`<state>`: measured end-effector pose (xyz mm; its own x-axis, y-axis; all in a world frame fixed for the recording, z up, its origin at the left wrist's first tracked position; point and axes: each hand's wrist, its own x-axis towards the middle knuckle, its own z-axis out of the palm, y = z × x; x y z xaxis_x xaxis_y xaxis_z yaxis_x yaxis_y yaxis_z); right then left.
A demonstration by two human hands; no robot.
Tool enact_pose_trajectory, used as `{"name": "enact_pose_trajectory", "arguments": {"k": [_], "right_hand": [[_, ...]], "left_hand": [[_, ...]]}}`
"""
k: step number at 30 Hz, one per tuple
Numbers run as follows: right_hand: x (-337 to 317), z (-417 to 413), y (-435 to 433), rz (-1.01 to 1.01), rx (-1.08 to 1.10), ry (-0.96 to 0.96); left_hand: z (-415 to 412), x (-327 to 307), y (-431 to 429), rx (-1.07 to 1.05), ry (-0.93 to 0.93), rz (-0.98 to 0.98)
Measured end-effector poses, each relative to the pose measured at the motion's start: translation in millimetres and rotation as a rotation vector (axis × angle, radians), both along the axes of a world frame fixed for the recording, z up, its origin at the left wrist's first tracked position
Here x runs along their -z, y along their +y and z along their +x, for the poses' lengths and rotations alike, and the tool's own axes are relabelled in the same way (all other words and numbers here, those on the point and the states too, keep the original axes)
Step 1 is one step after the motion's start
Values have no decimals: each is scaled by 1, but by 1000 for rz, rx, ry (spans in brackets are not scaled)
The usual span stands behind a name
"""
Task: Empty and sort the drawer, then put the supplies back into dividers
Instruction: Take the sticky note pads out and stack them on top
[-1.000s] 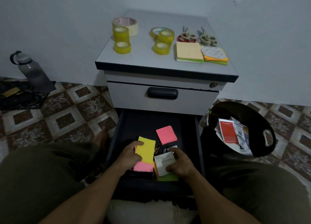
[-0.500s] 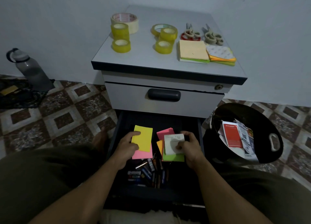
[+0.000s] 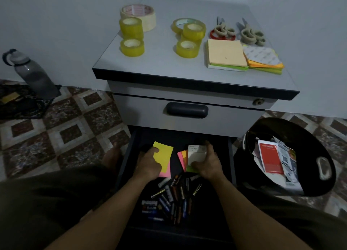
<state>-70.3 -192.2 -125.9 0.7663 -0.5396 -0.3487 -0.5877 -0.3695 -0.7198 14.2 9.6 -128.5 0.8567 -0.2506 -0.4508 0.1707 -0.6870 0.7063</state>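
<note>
Yellow-over-pink sticky-note pads point(image 3: 163, 157) are pinched by the left hand point(image 3: 149, 164) in the dark drawer point(image 3: 129, 150); a white-topped stack point(image 3: 196, 155) is gripped by the right hand point(image 3: 210, 164), nearer the sorted pads point(image 3: 226, 52) on the grey counter point(image 3: 161, 66).

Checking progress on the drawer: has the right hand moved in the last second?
Yes. The right hand, holding note pads, moved toward the cabinet, uncovering the batteries.

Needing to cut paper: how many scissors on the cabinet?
2: one beige-handled pair of scissors lies on a red ring at the grey cabinet top's back right, the other pair beside it. Others may be hidden.
</note>
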Motion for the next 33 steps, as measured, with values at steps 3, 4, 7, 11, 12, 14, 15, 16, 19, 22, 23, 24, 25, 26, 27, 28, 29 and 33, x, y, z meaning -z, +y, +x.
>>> {"name": "enact_pose_trajectory", "arguments": {"k": [3, 4, 7, 11, 12, 14, 15, 16, 19, 22, 23, 24, 25, 26, 27, 28, 29, 33], "right_hand": [[8, 2, 8, -23, 0, 24], [8, 3, 10, -4, -10, 17], [5, 3, 14, 109, -11, -48], [-2, 3, 14, 246, 146, -124], [-2, 4, 15, 277, 166, -126], [-4, 3, 19, 313, 145, -94], [-5, 3, 22, 305, 126, -78], [-7, 3, 24, 291, 111, -75], [-12, 3, 28, 337, 79, -119], [-14, 1, 26, 411, 35, -123], [-13, 0, 25, 437, 21, -121], [-13, 0, 25, 462, 14, -122], [-12, -1, 24, 478, 11, -120], [-11, -1, 24, 484, 9, -114], [-9, 0, 23, 491, 15, -105], [-8, 0, 22, 513, 38, -105], [-8, 0, 21, 543, 72, -113], [-6, 2, 16, 603, 174, -80]], "left_hand": [[-4, 0, -5, 38, 11, 2], [-6, -1, -7, 45, 29, -19], [-7, -1, -9, 12, 52, -52], [-5, 0, -2, -31, 69, -95], [-5, 0, 1, -31, 74, -110], [-6, 0, 4, -29, 86, -135], [-6, 0, 4, -32, 93, -145], [-6, 1, 5, -36, 98, -154], [-6, 1, 5, -43, 102, -166], [-6, 0, 4, -42, 102, -169], [-6, 0, 4, -41, 106, -171], [-6, 0, 4, -42, 111, -174], [-6, 0, 5, -44, 116, -177], [-6, -1, 5, -45, 119, -179], [-5, -1, 6, -43, 122, -180], [-5, 0, 7, -39, 128, -184], [-4, 0, 9, -35, 136, -191], [-2, -1, 15, -23, 178, -222]]}}
